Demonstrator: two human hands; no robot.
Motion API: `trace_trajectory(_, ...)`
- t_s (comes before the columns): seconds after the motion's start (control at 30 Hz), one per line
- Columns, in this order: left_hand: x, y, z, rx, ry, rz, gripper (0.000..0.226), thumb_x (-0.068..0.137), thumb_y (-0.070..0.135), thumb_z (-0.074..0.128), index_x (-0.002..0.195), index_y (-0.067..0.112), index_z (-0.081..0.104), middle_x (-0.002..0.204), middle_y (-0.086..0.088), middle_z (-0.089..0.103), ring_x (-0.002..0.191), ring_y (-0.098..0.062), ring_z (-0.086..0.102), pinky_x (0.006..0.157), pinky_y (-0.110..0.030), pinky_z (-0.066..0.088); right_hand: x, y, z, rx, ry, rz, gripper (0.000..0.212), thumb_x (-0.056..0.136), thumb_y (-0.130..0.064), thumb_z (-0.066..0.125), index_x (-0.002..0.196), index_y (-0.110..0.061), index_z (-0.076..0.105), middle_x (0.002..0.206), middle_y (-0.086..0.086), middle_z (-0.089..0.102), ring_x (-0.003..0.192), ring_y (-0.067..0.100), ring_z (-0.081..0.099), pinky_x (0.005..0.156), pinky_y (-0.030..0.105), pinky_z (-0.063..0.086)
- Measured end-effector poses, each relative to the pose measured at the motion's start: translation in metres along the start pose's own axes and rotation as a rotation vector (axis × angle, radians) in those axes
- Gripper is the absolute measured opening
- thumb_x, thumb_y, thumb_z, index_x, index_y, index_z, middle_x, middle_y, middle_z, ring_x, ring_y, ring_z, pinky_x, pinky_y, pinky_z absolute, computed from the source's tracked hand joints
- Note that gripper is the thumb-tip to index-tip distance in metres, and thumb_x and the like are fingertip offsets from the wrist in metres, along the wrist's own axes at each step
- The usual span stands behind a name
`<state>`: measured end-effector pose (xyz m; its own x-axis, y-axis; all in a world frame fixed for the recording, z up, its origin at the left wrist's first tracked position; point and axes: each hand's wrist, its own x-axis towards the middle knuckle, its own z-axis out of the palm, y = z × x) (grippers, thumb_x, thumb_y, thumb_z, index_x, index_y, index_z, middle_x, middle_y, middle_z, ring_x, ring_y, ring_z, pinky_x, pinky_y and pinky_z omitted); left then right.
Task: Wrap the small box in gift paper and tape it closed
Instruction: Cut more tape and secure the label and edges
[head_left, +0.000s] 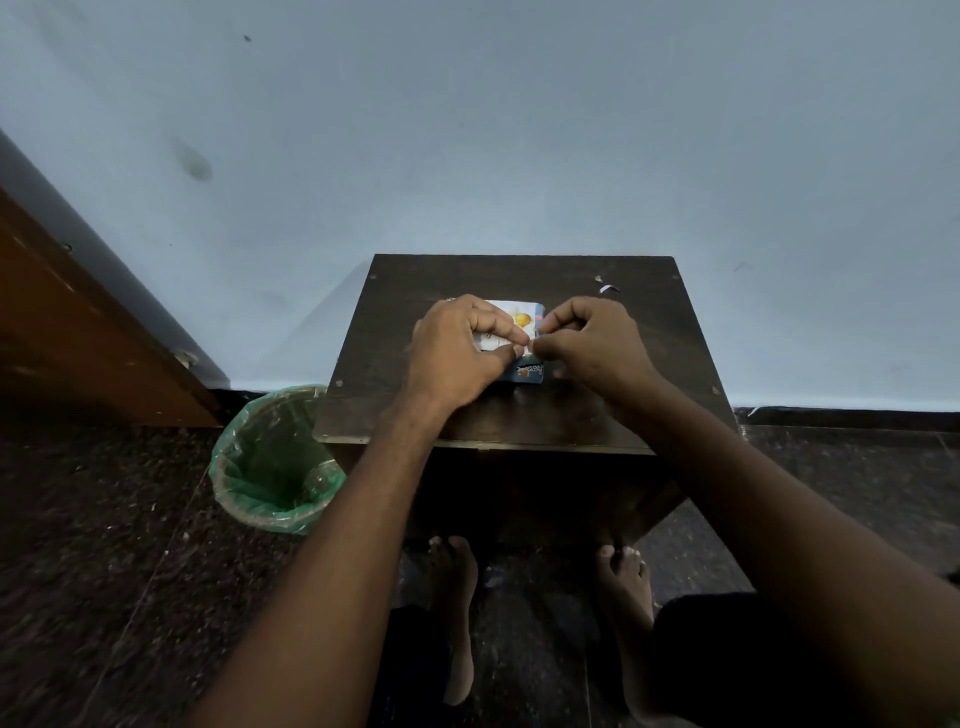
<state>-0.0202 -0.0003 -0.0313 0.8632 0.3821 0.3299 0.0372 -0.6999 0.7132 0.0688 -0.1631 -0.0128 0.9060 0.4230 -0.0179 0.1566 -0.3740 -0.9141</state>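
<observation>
A pale wall (519, 130) fills the upper view, with dark floor (104, 571) below and a green-lined bin (275, 462) standing just left of a small dark table (649, 364). On the table's middle lies the box (519, 338), small and flat, with printed paper (522, 319) showing on top and a blue edge toward the person. Both hands meet over it. The left hand (457, 348) covers the box's left part, fingers curled, thumb and forefinger pinched together at the paper near the centre. The right hand (592, 343) comes in from the right, fingers curled tight and tips closed on something small at the same spot; whether that is a paper edge or tape cannot be told. A small white scrap (608, 288) lies near the table's far right corner. This looks like the stage of closing a flap or seam on top. The next move likely calls for pinning the fold flat with one hand while the other presses tape across it.
</observation>
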Motion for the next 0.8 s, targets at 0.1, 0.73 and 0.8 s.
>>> trace_trajectory(0.1, 0.0, 0.0, -0.001, 0.001, -0.011, -0.005, 0.016, 0.078, 0.029, 0.089, 0.088, 0.04, 0.084, 0.102, 0.018, 0.075, 0.105, -0.01, 0.067, 0.1, -0.043, 0.052, -0.003, 0.001, 0.008, 0.195, 0.001, 0.16, 0.008, 0.078, -0.002, 0.076, 0.077, -0.006, 0.069, 0.077, 0.01, 0.07, 0.069, 0.019, 0.067, 0.053, 0.028, 0.057)
trace_trajectory(0.73, 0.0, 0.002, -0.007, -0.015, -0.032, -0.066, 0.021, 0.079, 0.026, 0.091, 0.097, 0.035, 0.085, 0.106, 0.016, 0.075, 0.106, -0.009, 0.068, 0.097, -0.041, 0.055, -0.005, 0.014, 0.003, -0.431, -0.097, -0.403, 0.036, 0.073, -0.015, 0.085, 0.092, -0.019, 0.054, 0.07, -0.006, 0.064, 0.067, 0.014, 0.061, 0.067, 0.042, 0.053)
trace_trajectory(0.8, -0.001, 0.002, -0.01, -0.007, -0.045, -0.061, 0.037, 0.077, 0.026, 0.094, 0.112, 0.034, 0.082, 0.114, 0.015, 0.072, 0.109, -0.01, 0.066, 0.098, -0.041, 0.056, -0.002, 0.013, 0.0, -0.396, -0.106, -0.355, 0.036, 0.073, -0.023, 0.09, 0.09, -0.019, 0.058, 0.069, -0.006, 0.065, 0.061, 0.007, 0.058, 0.065, 0.033, 0.051)
